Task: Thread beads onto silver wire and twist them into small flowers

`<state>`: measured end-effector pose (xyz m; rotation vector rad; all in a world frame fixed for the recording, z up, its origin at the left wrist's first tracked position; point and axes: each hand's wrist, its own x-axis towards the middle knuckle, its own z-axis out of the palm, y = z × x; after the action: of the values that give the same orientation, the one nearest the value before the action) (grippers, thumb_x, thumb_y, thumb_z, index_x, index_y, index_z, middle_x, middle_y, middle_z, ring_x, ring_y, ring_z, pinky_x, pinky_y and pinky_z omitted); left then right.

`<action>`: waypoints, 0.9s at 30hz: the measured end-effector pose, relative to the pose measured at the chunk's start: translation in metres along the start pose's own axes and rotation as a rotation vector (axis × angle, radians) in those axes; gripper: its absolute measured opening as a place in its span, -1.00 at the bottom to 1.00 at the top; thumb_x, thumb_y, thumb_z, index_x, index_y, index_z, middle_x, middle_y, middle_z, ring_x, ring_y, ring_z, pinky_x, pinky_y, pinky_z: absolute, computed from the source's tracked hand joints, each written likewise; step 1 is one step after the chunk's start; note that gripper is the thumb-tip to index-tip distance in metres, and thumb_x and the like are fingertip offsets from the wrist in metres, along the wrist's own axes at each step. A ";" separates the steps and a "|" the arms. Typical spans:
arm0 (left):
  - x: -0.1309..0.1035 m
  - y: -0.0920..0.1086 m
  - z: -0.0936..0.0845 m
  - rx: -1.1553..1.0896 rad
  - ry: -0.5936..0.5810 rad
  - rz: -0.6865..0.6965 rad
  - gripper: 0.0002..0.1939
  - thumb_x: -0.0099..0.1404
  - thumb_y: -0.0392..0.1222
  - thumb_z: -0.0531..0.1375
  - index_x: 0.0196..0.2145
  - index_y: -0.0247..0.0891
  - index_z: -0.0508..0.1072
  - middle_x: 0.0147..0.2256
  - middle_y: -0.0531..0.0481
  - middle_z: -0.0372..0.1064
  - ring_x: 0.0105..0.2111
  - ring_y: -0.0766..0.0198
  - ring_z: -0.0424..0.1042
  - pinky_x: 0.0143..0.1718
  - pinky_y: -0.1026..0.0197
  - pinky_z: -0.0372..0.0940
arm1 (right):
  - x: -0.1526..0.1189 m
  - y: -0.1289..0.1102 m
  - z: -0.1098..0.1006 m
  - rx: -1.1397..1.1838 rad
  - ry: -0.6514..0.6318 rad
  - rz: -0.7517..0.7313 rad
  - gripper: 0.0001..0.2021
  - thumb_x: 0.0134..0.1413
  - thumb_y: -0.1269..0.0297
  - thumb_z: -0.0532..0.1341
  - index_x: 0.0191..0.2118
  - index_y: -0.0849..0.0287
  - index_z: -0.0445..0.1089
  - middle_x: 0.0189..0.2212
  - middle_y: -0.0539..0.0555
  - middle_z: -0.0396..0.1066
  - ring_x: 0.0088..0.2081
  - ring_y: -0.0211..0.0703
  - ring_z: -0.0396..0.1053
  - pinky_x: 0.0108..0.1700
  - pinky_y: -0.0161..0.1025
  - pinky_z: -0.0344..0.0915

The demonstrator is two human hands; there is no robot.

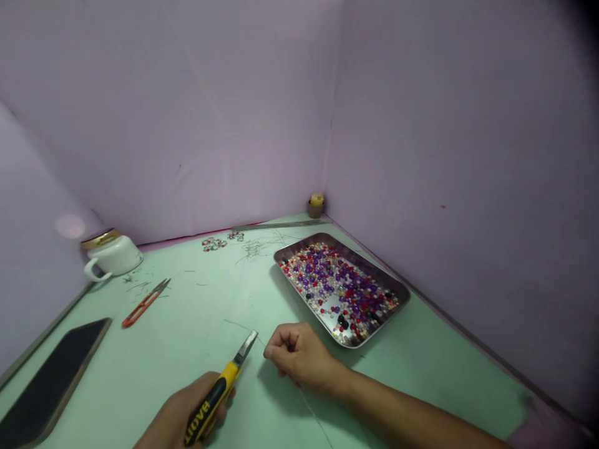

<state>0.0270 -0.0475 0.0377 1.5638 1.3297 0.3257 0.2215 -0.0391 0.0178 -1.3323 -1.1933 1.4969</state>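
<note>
My left hand (201, 408) is wrapped round the yellow and black handle of a pair of pliers (229, 374). The metal jaws point up and to the right, touching or very near a thin wire (239, 325). Just right of the jaws, my right hand (302, 357) is closed in a pinch on this wire, which passes through the fingers and trails down toward the bottom edge. Behind my right hand lies a metal tray (299, 293) of red, purple, clear and black beads.
Orange snips (145, 304), a dark phone-like slab (53, 380) and a white mug (116, 255) with a gold lid are on the left. Wire pieces (257, 248), small beaded rings (214, 244) and a small yellow-topped pot (316, 206) lie toward the back. Walls enclose the table.
</note>
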 end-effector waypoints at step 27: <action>0.000 0.011 -0.008 -0.151 0.046 -0.039 -0.93 -0.11 -0.26 0.11 -0.59 -0.26 0.37 -0.56 -0.03 0.32 -0.48 0.18 0.31 -0.48 0.23 0.25 | 0.000 0.002 0.002 -0.012 0.047 -0.001 -0.90 -0.16 0.41 0.14 -0.61 0.24 0.25 -0.82 -0.15 0.14 -0.80 -0.48 -0.01 -0.72 -0.46 -0.06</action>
<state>0.0270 -0.0421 0.0503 1.4105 1.3382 0.4298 0.2199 -0.0396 0.0162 -1.3678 -1.1746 1.4515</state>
